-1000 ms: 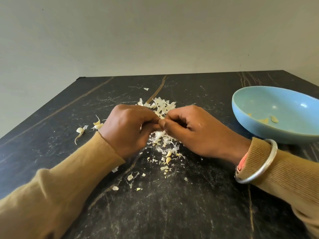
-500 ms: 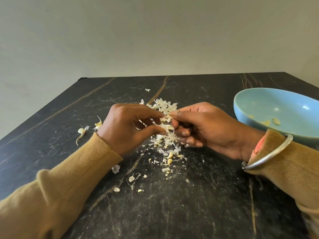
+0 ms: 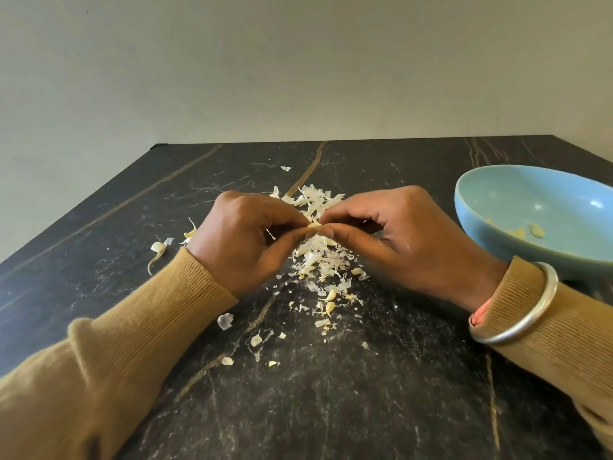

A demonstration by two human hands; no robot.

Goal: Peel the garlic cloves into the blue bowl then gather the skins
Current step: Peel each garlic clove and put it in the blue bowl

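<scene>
Head view looks down on a dark, veined table (image 3: 331, 410) set against a plain pale wall (image 3: 298, 61). Both hands meet above the middle of the table. The left hand (image 3: 245, 237) and the right hand (image 3: 404, 240) each have thumb and forefinger curled in, and together they pinch one small pale garlic clove (image 3: 314, 226) from either side. Only a sliver of it shows between the fingertips, so how much skin remains on it cannot be told. The other fingers of both hands are curled loosely under.

Directly beneath and behind the hands lies a loose pile of garlic skins (image 3: 318, 254), white and papery. Smaller flakes (image 3: 255, 340) trail from it toward the person, and a single flake (image 3: 285, 168) lies farther back.

The blue bowl (image 3: 517, 190) stands on the table to the right, near the right hand but not touching it, partly cut off by the frame edge. A few peeled cloves (image 3: 536, 230) lie in its bottom.

To the left of the left wrist, two unpeeled cloves with curled tails (image 3: 157, 249) rest on the table, apart from the pile.

Both arms wear mustard knit sleeves (image 3: 132, 343). A silver bangle (image 3: 517, 310) sits over the right cuff.
</scene>
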